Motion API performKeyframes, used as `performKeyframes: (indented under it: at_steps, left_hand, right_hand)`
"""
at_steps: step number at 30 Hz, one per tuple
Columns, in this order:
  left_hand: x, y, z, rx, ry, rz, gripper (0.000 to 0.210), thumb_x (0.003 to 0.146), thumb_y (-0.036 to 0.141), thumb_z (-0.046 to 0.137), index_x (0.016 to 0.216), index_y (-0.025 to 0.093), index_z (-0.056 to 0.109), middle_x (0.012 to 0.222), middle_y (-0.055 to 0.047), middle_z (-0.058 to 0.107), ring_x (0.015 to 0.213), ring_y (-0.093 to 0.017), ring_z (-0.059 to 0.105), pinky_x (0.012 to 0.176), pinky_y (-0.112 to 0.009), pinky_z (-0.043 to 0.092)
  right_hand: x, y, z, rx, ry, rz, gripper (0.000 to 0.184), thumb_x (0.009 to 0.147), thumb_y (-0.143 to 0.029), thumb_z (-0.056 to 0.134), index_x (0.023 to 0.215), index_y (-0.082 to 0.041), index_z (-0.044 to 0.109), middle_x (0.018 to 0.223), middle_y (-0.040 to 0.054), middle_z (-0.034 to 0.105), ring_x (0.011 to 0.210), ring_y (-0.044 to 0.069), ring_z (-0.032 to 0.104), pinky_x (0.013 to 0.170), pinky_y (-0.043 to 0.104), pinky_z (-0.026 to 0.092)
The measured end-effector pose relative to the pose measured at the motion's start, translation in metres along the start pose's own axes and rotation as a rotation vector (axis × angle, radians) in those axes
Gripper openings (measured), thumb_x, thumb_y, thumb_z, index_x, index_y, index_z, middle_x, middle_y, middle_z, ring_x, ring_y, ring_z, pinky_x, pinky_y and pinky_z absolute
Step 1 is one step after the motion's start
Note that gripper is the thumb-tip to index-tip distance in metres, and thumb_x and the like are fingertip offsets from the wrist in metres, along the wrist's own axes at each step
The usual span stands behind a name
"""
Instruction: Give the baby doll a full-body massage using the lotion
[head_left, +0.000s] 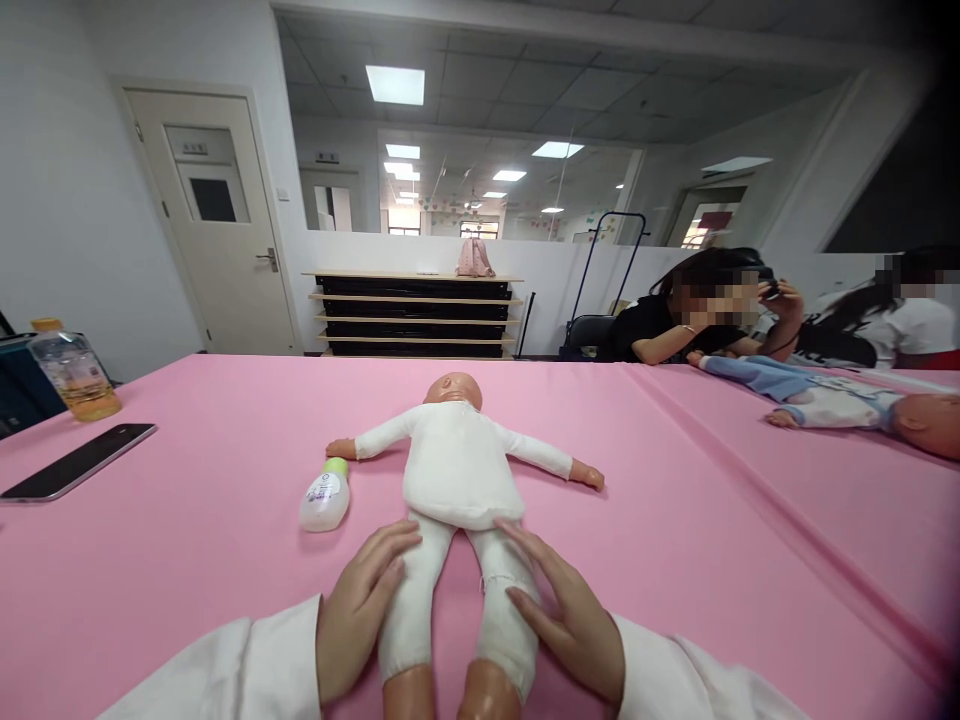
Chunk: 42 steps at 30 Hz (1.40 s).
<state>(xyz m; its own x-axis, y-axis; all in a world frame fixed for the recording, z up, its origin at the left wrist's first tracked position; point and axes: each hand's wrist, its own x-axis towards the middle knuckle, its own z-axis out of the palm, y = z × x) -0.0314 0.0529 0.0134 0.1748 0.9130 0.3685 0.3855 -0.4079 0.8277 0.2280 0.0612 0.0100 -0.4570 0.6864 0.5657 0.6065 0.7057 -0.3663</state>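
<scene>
While doll lies flat, L/R hands rest on its legs; relaxed, w/o gripping

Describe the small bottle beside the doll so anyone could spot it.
On the pink cloth lies a doll in white. Ahead of the left hand, by the doll's arm, is the small bottle. Its green cap sets it apart from the orange-capped bottle farther left.

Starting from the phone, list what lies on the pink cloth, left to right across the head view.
Phone → small green-capped bottle → doll in white → second doll in blue and white.
</scene>
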Motion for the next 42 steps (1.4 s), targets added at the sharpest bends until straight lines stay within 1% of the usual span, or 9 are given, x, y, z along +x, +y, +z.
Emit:
performKeyframes:
  at_steps: [5, 9, 13, 17, 21, 26, 31, 36, 42]
  left_hand:
    - [-0.002, -0.001, 0.0, 0.204, -0.286, 0.117, 0.039, 0.091, 0.038, 0.038, 0.128, 0.03, 0.048, 0.145, -0.002, 0.031, 0.136, -0.024, 0.021, 0.109, -0.054, 0.017]
    - [-0.015, 0.003, -0.004, 0.097, -0.386, 0.329, 0.034, 0.093, 0.032, 0.033, 0.104, 0.028, 0.065, 0.113, 0.0, 0.064, 0.12, -0.019, 0.047, 0.11, -0.046, 0.023]
    - [-0.025, 0.002, -0.007, -0.105, -0.227, 0.456, 0.04, 0.094, 0.031, 0.026, 0.093, 0.022, 0.065, 0.087, -0.003, 0.07, 0.087, -0.015, 0.063, 0.092, -0.031, 0.044]
    - [-0.019, 0.001, -0.006, -0.219, -0.092, 0.42, 0.044, 0.093, 0.034, 0.025, 0.076, 0.019, 0.062, 0.073, -0.004, 0.066, 0.073, -0.016, 0.062, 0.072, -0.027, 0.049]
    - [-0.006, -0.002, -0.003, -0.042, -0.028, 0.278, 0.036, 0.093, 0.034, 0.031, 0.083, 0.021, 0.063, 0.097, -0.006, 0.065, 0.105, -0.02, 0.054, 0.091, -0.035, 0.045]
    - [-0.002, -0.004, -0.001, 0.182, -0.262, 0.124, 0.038, 0.091, 0.039, 0.036, 0.123, 0.03, 0.053, 0.142, -0.001, 0.036, 0.134, -0.023, 0.024, 0.11, -0.049, 0.02]
    - [-0.011, 0.006, -0.005, 0.075, -0.373, 0.275, 0.034, 0.091, 0.038, 0.037, 0.1, 0.028, 0.068, 0.11, -0.002, 0.066, 0.124, -0.023, 0.042, 0.11, -0.048, 0.017]
    - [-0.022, 0.008, -0.01, -0.149, -0.203, 0.355, 0.032, 0.09, 0.031, 0.038, 0.083, 0.021, 0.068, 0.069, -0.003, 0.069, 0.07, -0.015, 0.064, 0.079, -0.029, 0.048]
    - [-0.008, 0.002, -0.005, -0.007, 0.064, 0.213, 0.034, 0.091, 0.03, 0.036, 0.072, 0.017, 0.061, 0.067, -0.004, 0.061, 0.065, -0.014, 0.058, 0.061, -0.025, 0.047]
  right_hand:
    - [0.006, -0.006, 0.0, -0.043, -0.287, -0.093, 0.05, 0.091, -0.036, 0.039, 0.138, -0.021, 0.032, 0.148, 0.0101, 0.02, 0.138, 0.024, 0.013, 0.109, 0.051, 0.021]
    - [0.006, -0.015, -0.006, -0.062, -0.352, -0.3, 0.04, 0.092, -0.027, 0.036, 0.13, -0.018, 0.043, 0.133, 0.0099, 0.048, 0.132, 0.017, 0.032, 0.111, 0.046, 0.019]
    - [0.003, -0.017, -0.011, -0.074, -0.241, -0.469, 0.037, 0.089, -0.017, 0.04, 0.126, -0.017, 0.044, 0.121, 0.0071, 0.059, 0.121, 0.009, 0.046, 0.109, 0.03, 0.028]
    - [0.001, -0.007, -0.011, -0.11, -0.085, -0.394, 0.042, 0.087, -0.015, 0.042, 0.129, -0.02, 0.039, 0.129, 0.0064, 0.053, 0.126, 0.011, 0.041, 0.109, 0.032, 0.029]
    - [0.001, 0.006, -0.007, -0.11, -0.043, -0.111, 0.052, 0.09, -0.025, 0.041, 0.14, -0.02, 0.026, 0.143, 0.0087, 0.034, 0.133, 0.018, 0.03, 0.108, 0.036, 0.031]
    - [0.002, 0.006, -0.002, -0.074, -0.219, -0.007, 0.058, 0.092, -0.038, 0.034, 0.144, -0.02, 0.014, 0.15, 0.009, 0.011, 0.138, 0.024, 0.008, 0.11, 0.049, 0.017]
    - [0.002, -0.009, -0.004, 0.01, -0.377, -0.185, 0.053, 0.09, -0.043, 0.038, 0.138, -0.021, 0.033, 0.145, 0.0105, 0.027, 0.137, 0.028, 0.016, 0.108, 0.058, 0.01]
    - [-0.002, -0.013, -0.016, 0.184, -0.328, -0.368, 0.038, 0.093, -0.03, 0.034, 0.127, -0.02, 0.046, 0.12, 0.008, 0.06, 0.119, 0.015, 0.05, 0.106, 0.034, 0.033]
    - [-0.004, 0.001, -0.015, 0.077, -0.121, -0.255, 0.048, 0.092, -0.038, 0.036, 0.137, -0.021, 0.034, 0.14, 0.0088, 0.04, 0.13, 0.019, 0.035, 0.108, 0.036, 0.031]
